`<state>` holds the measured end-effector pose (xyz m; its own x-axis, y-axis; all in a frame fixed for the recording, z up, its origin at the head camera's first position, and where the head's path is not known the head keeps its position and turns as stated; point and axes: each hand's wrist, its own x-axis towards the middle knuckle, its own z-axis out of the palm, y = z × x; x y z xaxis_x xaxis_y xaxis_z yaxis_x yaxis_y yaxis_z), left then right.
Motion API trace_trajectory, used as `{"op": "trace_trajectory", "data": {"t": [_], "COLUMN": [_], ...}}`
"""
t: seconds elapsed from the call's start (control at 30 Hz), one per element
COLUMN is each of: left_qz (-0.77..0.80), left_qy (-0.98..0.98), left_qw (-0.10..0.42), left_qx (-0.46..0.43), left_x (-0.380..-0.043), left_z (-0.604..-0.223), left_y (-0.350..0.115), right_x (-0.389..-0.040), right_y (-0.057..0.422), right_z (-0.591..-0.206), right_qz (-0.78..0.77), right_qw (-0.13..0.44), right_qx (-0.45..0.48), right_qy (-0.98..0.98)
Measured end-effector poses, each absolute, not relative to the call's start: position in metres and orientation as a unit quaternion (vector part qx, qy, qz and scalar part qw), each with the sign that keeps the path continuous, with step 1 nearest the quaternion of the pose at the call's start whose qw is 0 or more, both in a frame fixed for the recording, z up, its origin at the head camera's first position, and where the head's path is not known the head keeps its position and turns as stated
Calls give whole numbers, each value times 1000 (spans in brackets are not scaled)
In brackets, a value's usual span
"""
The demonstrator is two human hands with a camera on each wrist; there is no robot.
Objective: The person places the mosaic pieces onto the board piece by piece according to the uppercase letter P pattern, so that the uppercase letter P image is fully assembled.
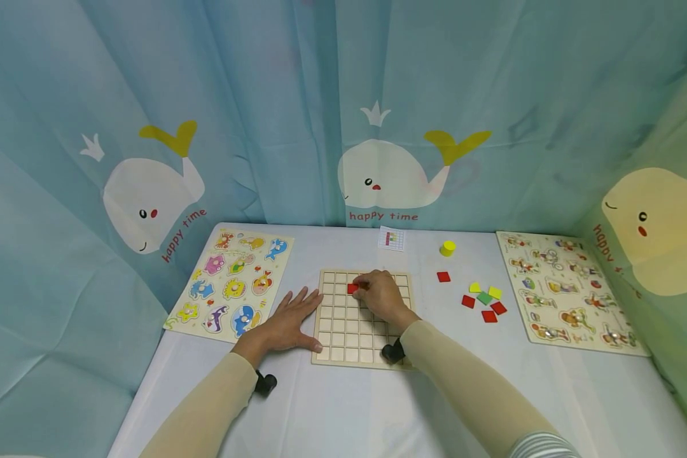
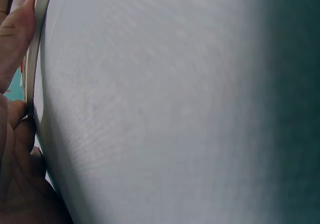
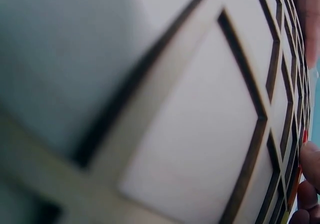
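Observation:
A wooden grid board (image 1: 338, 343) with raised lines between its square cells lies on the table. My right hand (image 1: 380, 296) reaches over its upper part, thumb and fingers together at a red square tile (image 1: 352, 289) in the upper rows. In the right wrist view, the right thumb (image 3: 311, 161) lies beside a bit of red at the grid's far end; the curled fingers hide the cells behind. My left hand (image 1: 289, 323) is spread flat, with its fingertips and thumb at the board's left edge. The left thumb (image 2: 20, 39) shows against that edge in the left wrist view.
Right of the board lie several loose tiles, among them a red one (image 1: 443, 277) and a green one (image 1: 484, 298). Behind stand a yellow cylinder (image 1: 448, 249) and a small pattern card (image 1: 392, 238). Picture puzzle boards flank the table, left (image 1: 246, 261) and right (image 1: 567, 299).

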<state>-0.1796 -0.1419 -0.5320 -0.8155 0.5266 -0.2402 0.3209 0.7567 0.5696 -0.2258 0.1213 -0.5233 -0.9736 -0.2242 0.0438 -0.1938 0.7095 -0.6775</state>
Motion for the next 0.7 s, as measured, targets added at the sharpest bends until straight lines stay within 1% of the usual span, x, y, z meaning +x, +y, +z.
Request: {"op": "trace_trajectory", "data": {"t": [0.13,0.27,0.37,0.7], "left_qz": [262,261,261,261], "left_qy": [916,916,916,918], "left_qw": [197,199,201,190], "left_qx": [232,231,229,228], "left_x": [-179,-178,-177,-178], "left_z": [-532,-532,-531,-531], "left_y": [-142,-141,-141,-141], "right_x": [-226,-226,-226,-226], "right_y": [124,130,133,141], "right_z": [-523,-522,-519,-506], "right_qz": [-377,-410,-427,-473], "right_qw": [27,46,50,37], "right_qx": [-107,-81,-64,-63], "right_qy": [920,907,901,878]}}
